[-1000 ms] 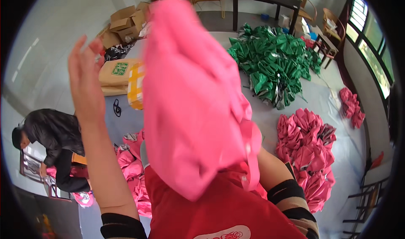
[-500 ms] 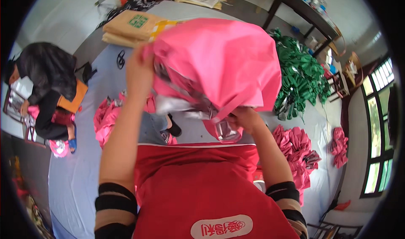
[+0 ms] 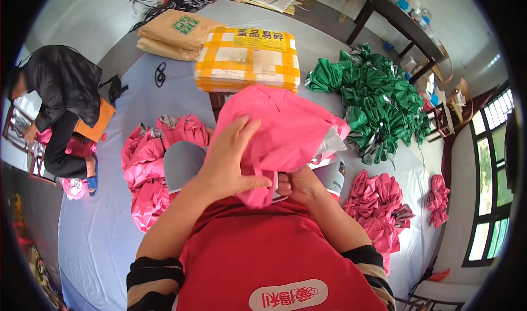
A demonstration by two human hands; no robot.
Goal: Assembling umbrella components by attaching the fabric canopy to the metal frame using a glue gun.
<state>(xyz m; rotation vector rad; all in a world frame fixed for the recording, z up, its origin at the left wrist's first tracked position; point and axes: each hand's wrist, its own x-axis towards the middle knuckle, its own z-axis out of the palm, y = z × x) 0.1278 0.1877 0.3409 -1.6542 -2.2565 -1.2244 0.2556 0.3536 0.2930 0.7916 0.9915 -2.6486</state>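
A bunched piece of pink coated fabric [image 3: 280, 124] with a silver inner side rises over my lap; its exact kind does not show. My left hand [image 3: 225, 163] lies against its near left side, fingers stretched out and thumb spread apart. Curled at the lower right edge of the fabric, my right hand [image 3: 302, 186] pinches its gathered rim. A pink flap hangs down between the two hands. Silver lining peeks out at the right side above my right hand.
Crumpled pink fabric heaps lie left [image 3: 145, 168] and right [image 3: 379, 207] of me. Ahead stands a yellow-and-white taped box [image 3: 247, 64], with folded brown sacks [image 3: 178, 31] beside it. A green fabric pile [image 3: 379, 102] sits far right. At left, another person [image 3: 60, 91] bends over pink material.
The pink fabric has come down and nearer to my lap, looking smaller and uncovering the taped box. My left hand has moved down and right, from its upper left edge onto its side.
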